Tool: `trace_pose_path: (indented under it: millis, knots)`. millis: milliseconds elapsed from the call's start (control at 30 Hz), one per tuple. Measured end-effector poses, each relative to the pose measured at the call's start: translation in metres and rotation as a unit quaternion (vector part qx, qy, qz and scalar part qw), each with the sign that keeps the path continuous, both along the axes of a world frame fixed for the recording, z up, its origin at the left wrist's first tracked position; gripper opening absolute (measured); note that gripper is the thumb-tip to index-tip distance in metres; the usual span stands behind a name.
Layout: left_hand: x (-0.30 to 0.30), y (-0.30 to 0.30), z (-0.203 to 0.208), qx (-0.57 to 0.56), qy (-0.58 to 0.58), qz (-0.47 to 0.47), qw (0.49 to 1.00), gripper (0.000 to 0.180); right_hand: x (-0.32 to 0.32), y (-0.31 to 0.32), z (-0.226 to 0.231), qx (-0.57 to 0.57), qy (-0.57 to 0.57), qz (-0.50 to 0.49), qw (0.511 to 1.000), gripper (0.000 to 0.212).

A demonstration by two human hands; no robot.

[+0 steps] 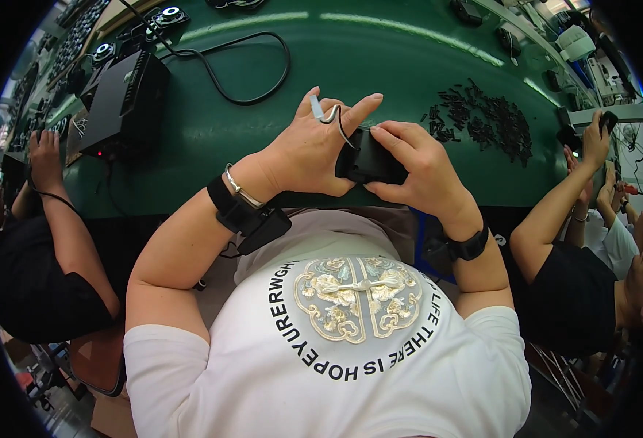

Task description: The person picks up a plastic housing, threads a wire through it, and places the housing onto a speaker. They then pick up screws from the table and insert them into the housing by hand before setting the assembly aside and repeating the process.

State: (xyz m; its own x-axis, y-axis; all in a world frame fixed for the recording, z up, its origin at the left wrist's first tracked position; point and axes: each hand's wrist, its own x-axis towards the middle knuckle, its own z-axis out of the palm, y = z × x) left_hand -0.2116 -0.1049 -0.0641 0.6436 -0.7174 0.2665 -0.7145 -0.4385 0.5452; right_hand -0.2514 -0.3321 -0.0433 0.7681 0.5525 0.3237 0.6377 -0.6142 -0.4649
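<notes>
At the frame's centre, the right hand [429,165] is clamping on a black device [372,159] over the green surface [340,62]. The left hand [308,152] is holding its fingers apart, its thumb lying at the device's lower left, a pale-tipped lead [316,108] crossing its fingers. Small black pieces [491,120] are lying scattered at upper right; a black box [126,102] is standing at upper left.

The left grip [310,151] extends its index finger forward and rightward, thumb low; the right grip [425,168], just beside it, curls thumb and fingers inward. Behind the grips, the bare left forearm [190,223] and right forearm [476,269] converge.
</notes>
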Motion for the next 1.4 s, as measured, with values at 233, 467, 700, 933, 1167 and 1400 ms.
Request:
trace_pose_path:
  millis: [233, 467, 700, 933, 1167, 1400]
  knots:
    - [0.001, 0.006, 0.003, -0.013, 0.050, -0.007, 0.999, 0.109, 0.002, -0.003, 0.002, -0.016, 0.018, 0.005, 1.000, 0.071]
    - [-0.026, 0.017, 0.000, -0.044, 0.031, 0.050, 0.997, 0.068, -0.008, 0.006, -0.013, 0.019, -0.035, -0.050, 0.998, 0.071]
    - [-0.041, -0.001, 0.002, -0.017, -0.117, 0.111, 0.987, 0.045, -0.017, 0.041, -0.013, -0.075, -0.065, -0.175, 0.980, 0.064]
    - [-0.051, -0.007, 0.013, 0.025, -0.152, 0.139, 0.978, 0.051, 0.015, 0.015, 0.005, 0.000, -0.040, -0.071, 0.997, 0.042]
    - [-0.054, -0.011, -0.001, 0.001, -0.135, 0.144, 0.980, 0.057, 0.033, 0.050, -0.017, 0.031, -0.059, -0.077, 0.995, 0.020]
    - [-0.042, -0.004, -0.003, -0.033, -0.108, 0.132, 0.985, 0.055, 0.030, 0.000, -0.004, 0.116, -0.077, -0.112, 0.984, 0.017]
